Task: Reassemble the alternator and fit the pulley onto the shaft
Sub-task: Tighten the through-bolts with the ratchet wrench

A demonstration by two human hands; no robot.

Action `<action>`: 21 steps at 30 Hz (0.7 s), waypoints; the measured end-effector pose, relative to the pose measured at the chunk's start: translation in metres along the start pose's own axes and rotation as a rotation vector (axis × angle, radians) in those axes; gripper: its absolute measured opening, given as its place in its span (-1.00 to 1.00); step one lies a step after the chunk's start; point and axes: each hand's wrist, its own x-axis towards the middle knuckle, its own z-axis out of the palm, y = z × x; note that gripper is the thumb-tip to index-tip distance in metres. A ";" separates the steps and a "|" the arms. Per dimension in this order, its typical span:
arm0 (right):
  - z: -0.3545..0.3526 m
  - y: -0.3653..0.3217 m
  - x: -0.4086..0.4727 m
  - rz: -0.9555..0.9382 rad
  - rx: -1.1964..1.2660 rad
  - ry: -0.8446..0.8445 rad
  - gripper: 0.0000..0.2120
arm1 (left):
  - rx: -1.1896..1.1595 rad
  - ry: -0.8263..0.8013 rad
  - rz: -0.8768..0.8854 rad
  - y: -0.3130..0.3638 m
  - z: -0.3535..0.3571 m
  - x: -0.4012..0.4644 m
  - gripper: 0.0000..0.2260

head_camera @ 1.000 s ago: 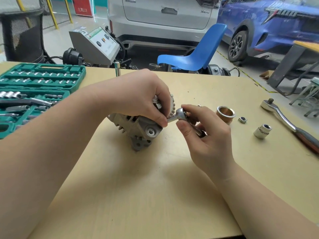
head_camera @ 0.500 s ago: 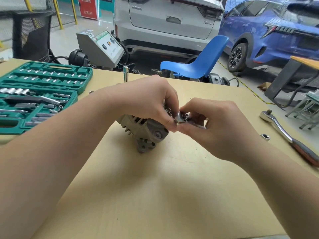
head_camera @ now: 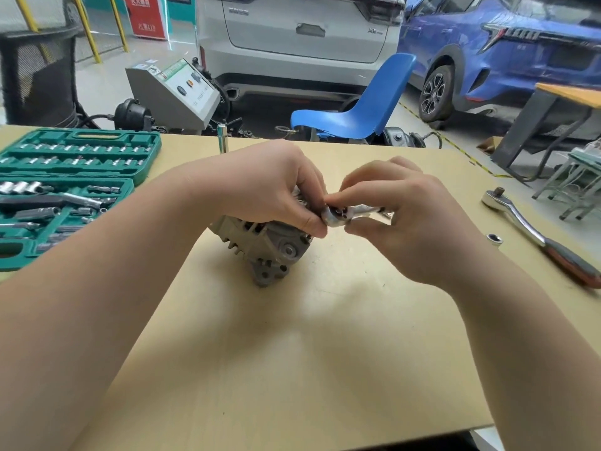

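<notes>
Hands meet over the middle of our workbench (head_camera: pixel 292 369), where the alternator (head_camera: pixel 263 245) sits on the tan top, its grey ribbed housing and mounting lug facing us. Our left hand (head_camera: pixel 270 187) curls over the top of the alternator, fingers bent down around the far side of the housing, the thumb pressed against its near right edge. Our right hand (head_camera: pixel 413 219) pinches a small ratchet wrench (head_camera: pixel 349 213) between thumb below and forefinger above; the wrench's round silver head lies just beyond those fingertips, touching the left thumb at the alternator's upper right corner. Whether the head is seated on a bolt we cannot tell, as the fingers hide the joint. The pulley itself is hidden behind the right hand or out of sight. Past the right knuckles, well apart from the fingers, a large ratchet handle (head_camera: pixel 533 232) with a red and black grip lies on the table, and a small socket (head_camera: pixel 494 238) stands between it and the right wrist. Beyond the left forearm, an open green tool case (head_camera: pixel 70 187) holds rows of sockets and bits. A slim metal extension bar (head_camera: pixel 222 138) stands upright at the far table edge, just behind the left knuckles.
</notes>
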 end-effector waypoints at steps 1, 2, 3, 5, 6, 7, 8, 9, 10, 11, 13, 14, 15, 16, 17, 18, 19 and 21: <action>0.000 0.001 0.003 0.011 0.028 0.001 -0.63 | -0.005 0.000 -0.002 0.000 0.000 0.000 -0.90; 0.000 0.001 0.004 0.026 0.065 0.000 -0.64 | -0.007 0.001 -0.003 0.000 -0.001 0.000 -0.90; 0.001 0.002 0.004 0.038 0.100 -0.002 -0.63 | -0.008 0.002 -0.001 -0.001 -0.001 0.000 -0.90; 0.004 0.005 0.002 0.051 0.142 0.006 -0.63 | -0.010 0.005 0.005 -0.001 0.000 0.000 -0.91; 0.005 0.007 0.000 0.057 0.147 0.013 -0.63 | -0.012 0.006 0.007 -0.001 -0.001 0.000 -0.91; 0.006 0.008 -0.001 0.064 0.141 0.019 -0.64 | -0.008 0.007 0.008 -0.001 -0.001 0.000 -0.91; 0.006 0.008 -0.003 0.068 0.132 0.022 -0.65 | 0.001 0.006 0.011 0.000 -0.001 0.000 -0.90; 0.007 0.009 -0.004 0.067 0.125 0.023 -0.66 | 0.009 0.002 0.015 0.000 -0.001 0.001 -0.90; 0.007 0.008 -0.004 0.058 0.122 0.022 -0.67 | 0.012 -0.002 0.023 0.001 -0.002 0.001 -0.89; 0.007 0.007 -0.005 0.037 0.120 0.021 -0.67 | 0.008 -0.007 0.032 0.001 -0.002 0.000 -0.89; 0.005 0.007 -0.005 -0.048 0.079 0.021 -0.68 | -0.007 -0.020 0.049 0.002 -0.002 -0.001 -0.89; 0.004 0.007 -0.004 -0.096 0.044 0.023 -0.68 | -0.010 -0.022 0.057 0.003 -0.002 -0.001 -0.87; 0.003 0.009 -0.002 -0.134 0.011 0.026 -0.68 | -0.006 -0.019 0.062 0.003 -0.002 -0.001 -0.83; 0.001 0.011 0.000 -0.156 -0.015 0.025 -0.68 | 0.005 -0.013 0.066 0.003 -0.002 -0.001 -0.81; -0.001 0.012 0.003 -0.166 -0.036 0.015 -0.68 | 0.016 -0.007 0.073 0.003 -0.002 -0.001 -0.82; -0.003 0.013 0.007 -0.171 -0.058 -0.007 -0.69 | 0.025 -0.001 0.080 0.003 -0.001 -0.001 -0.85; -0.005 0.013 0.010 -0.177 -0.082 -0.038 -0.71 | 0.031 0.003 0.086 0.002 -0.001 -0.002 -0.88; -0.010 0.011 0.017 -0.190 -0.129 -0.093 -0.76 | 0.033 0.005 0.088 0.001 0.000 -0.001 -0.91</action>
